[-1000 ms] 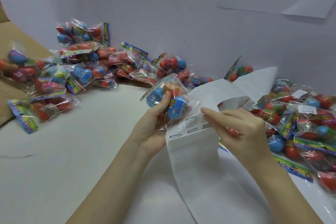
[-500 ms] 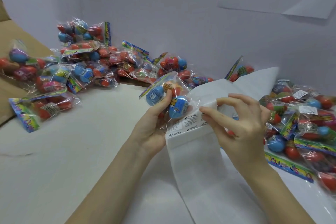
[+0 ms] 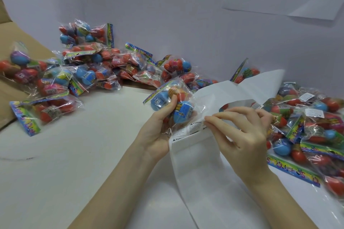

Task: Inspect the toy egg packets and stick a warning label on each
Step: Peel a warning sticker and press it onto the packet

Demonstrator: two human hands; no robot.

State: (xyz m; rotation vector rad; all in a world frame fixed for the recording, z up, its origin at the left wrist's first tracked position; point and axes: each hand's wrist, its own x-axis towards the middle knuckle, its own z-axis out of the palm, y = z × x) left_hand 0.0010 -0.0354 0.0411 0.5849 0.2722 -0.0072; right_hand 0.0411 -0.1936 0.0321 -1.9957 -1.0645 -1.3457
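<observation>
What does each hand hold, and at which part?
Left hand grips a toy egg packet around its eggs. Right hand pinches a warning label at its edge.

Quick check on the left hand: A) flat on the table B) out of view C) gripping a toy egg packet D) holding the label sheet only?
C: the left hand curls round a toy egg packet, thumb pressed on its front, while the right hand pinches at a warning label on the label sheet.
</observation>
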